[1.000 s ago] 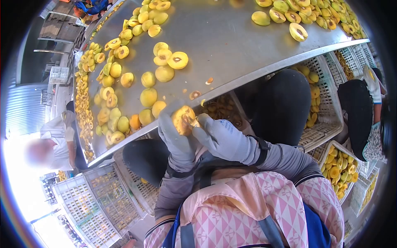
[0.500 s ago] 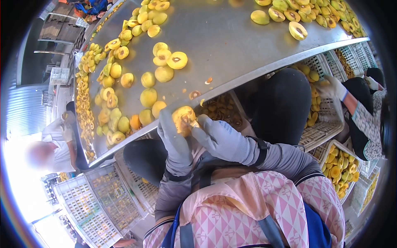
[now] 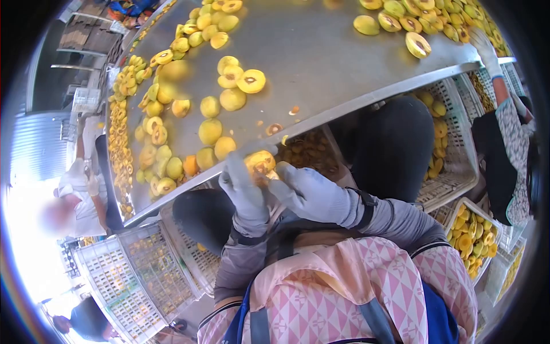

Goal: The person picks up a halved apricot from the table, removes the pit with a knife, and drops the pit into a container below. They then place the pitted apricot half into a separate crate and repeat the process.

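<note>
My left hand (image 3: 243, 189), in a grey glove, has its fingers round the left side of a yellow fruit half (image 3: 260, 163). From the right, my gloved right hand (image 3: 318, 194) meets the same fruit with its fingers bent together; whatever small thing they may pinch is hidden. The cut face of the fruit shows a brown hollow. Both hands are just off the near edge of the metal table (image 3: 321, 69), where halved yellow fruits (image 3: 232, 98) lie. Below the edge is a container of brownish pieces (image 3: 306, 150).
A co-worker's gloved hand (image 3: 484, 50) reaches onto the table at the right. Another person (image 3: 80, 192) sits at the left. Crates of fruit (image 3: 472, 238) stand at the right, with white crates (image 3: 137, 281) at the lower left. My knees flank my hands.
The co-worker's hand at the right has moved from the crate up to the table. A blurred fruit now shows over the left pile. My left fingers have shifted slightly on the fruit.
</note>
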### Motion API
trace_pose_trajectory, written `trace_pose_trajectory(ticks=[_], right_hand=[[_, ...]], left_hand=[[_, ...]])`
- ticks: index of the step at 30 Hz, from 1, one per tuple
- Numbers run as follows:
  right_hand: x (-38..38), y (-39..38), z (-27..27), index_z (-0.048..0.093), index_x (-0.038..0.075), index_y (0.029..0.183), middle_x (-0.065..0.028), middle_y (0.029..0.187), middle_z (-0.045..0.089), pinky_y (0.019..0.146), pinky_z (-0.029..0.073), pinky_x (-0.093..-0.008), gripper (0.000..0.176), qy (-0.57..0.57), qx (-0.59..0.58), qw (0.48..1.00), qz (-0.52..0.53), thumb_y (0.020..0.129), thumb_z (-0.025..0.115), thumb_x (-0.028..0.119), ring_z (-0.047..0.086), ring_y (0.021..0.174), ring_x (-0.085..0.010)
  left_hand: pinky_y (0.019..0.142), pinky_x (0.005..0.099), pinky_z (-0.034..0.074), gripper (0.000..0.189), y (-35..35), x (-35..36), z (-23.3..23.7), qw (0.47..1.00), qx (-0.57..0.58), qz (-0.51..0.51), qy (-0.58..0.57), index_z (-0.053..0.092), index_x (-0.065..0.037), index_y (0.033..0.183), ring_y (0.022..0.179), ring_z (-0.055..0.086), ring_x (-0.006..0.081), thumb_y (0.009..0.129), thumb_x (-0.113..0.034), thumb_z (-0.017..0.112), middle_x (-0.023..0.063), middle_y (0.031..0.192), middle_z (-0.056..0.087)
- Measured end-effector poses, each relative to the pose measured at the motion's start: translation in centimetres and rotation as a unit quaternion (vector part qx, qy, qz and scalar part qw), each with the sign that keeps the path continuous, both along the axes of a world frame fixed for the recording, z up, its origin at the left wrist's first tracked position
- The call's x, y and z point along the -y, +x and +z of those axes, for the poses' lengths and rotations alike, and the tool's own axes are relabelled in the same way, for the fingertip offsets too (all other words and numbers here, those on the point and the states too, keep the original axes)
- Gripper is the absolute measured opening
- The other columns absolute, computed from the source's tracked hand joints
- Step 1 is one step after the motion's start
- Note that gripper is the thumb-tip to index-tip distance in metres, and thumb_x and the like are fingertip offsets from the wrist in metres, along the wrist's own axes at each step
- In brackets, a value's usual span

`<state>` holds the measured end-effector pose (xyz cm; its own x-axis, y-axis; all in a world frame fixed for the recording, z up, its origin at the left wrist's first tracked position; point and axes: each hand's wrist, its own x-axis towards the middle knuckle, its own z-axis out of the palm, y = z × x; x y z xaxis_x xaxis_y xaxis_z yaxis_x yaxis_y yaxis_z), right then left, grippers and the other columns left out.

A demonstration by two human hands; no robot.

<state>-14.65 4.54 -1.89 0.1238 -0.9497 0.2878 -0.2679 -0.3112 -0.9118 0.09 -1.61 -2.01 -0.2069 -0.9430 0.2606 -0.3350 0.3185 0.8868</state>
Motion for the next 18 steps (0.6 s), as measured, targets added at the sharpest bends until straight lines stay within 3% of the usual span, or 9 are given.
trace_pose_trajectory(ticks=[2,3,6,8,9,13,14,16,18], right_hand=[[-0.3,0.4,-0.9,0.058,0.000,0.113,-0.0136,0.079,0.059,0.062,0.050,-0.0392,0.022,-0.106,0.006,0.994,-0.032,0.098,0.054,0.015,0.060,0.070,-0.0291],[-0.3,0.7,-0.6,0.059,-0.001,0.111,-0.0139,0.081,0.061,0.062,0.050,-0.0387,0.020,-0.015,0.074,0.997,-0.019,0.098,0.054,0.014,0.061,0.071,-0.0288],[-1.0,1.0,-2.7,0.059,-0.005,0.113,-0.0169,0.089,0.064,0.066,0.050,-0.0362,0.022,0.061,0.120,0.990,-0.034,0.098,0.058,0.011,0.063,0.077,-0.0297],[-1.1,0.0,-3.3,0.057,-0.004,0.124,-0.0221,0.107,0.061,0.070,0.053,-0.0344,0.034,-0.063,-0.057,0.994,-0.072,0.093,0.063,0.008,0.063,0.084,-0.0307],[-1.1,-0.5,-4.2,0.058,-0.003,0.124,-0.0226,0.109,0.060,0.071,0.053,-0.0342,0.034,-0.080,-0.105,0.991,-0.027,0.092,0.063,0.008,0.063,0.085,-0.0308],[-0.9,-0.4,-4.0,0.053,-0.001,0.129,-0.0167,0.106,0.057,0.068,0.050,-0.0299,0.037,0.014,-0.139,0.990,0.008,0.096,0.059,0.013,0.059,0.083,-0.0232],[-1.1,-0.4,-5.1,0.048,-0.005,0.133,-0.0097,0.095,0.055,0.063,0.046,-0.0261,0.041,-0.107,-0.249,0.963,-0.007,0.100,0.054,0.018,0.054,0.074,-0.0149],[-0.6,-0.1,-4.7,0.048,-0.005,0.133,-0.0090,0.094,0.055,0.063,0.046,-0.0258,0.040,-0.184,-0.263,0.947,-0.027,0.101,0.053,0.017,0.054,0.074,-0.0140],[-1.1,0.7,-3.0,0.057,-0.001,0.125,-0.0219,0.115,0.060,0.074,0.054,-0.0326,0.030,-0.087,-0.088,0.992,-0.031,0.096,0.057,0.008,0.065,0.089,-0.0289]], left_hand=[[0.072,0.0335,0.051,0.033,-0.3,-0.1,0.2,0.982,-0.129,0.001,0.136,0.054,0.002,0.114,0.077,0.063,0.0228,0.098,-0.026,0.054,0.0133,0.091,0.067],[0.072,0.0324,0.051,0.031,-0.8,-0.5,0.0,0.981,-0.137,0.012,0.139,0.056,0.002,0.112,0.078,0.063,0.0209,0.098,-0.025,0.056,0.0116,0.091,0.067],[0.072,0.0291,0.051,0.025,-1.7,-0.8,-0.3,0.995,-0.047,0.083,0.003,0.063,0.000,0.106,0.081,0.063,0.0152,0.097,-0.022,0.059,0.0065,0.091,0.067],[0.073,0.0270,0.051,0.021,-1.7,-0.3,-0.1,0.976,-0.185,0.071,0.089,0.067,-0.001,0.102,0.082,0.062,0.0114,0.097,-0.020,0.062,0.0031,0.091,0.068],[0.068,0.0246,0.051,0.023,-1.8,-0.2,0.5,0.923,-0.336,0.042,0.184,0.068,0.001,0.099,0.078,0.063,0.0101,0.097,-0.021,0.062,0.0032,0.086,0.068],[0.069,0.0248,0.051,0.025,-0.6,0.0,0.2,0.912,-0.342,0.025,0.224,0.067,0.002,0.100,0.076,0.062,0.0105,0.098,-0.022,0.061,0.0049,0.086,0.067],[0.069,0.0241,0.051,0.026,-0.2,-0.3,0.4,0.911,-0.347,0.019,0.224,0.068,0.002,0.100,0.076,0.062,0.0104,0.098,-0.022,0.060,0.0054,0.085,0.068],[0.071,0.0239,0.051,0.027,0.2,0.0,1.2,0.913,-0.321,0.003,0.252,0.068,0.002,0.101,0.077,0.063,0.0107,0.099,-0.023,0.058,0.0061,0.086,0.069],[0.072,0.0246,0.052,0.026,0.7,-0.2,0.8,0.919,-0.327,0.012,0.217,0.068,0.001,0.103,0.079,0.064,0.0119,0.099,-0.023,0.057,0.0068,0.088,0.069]])
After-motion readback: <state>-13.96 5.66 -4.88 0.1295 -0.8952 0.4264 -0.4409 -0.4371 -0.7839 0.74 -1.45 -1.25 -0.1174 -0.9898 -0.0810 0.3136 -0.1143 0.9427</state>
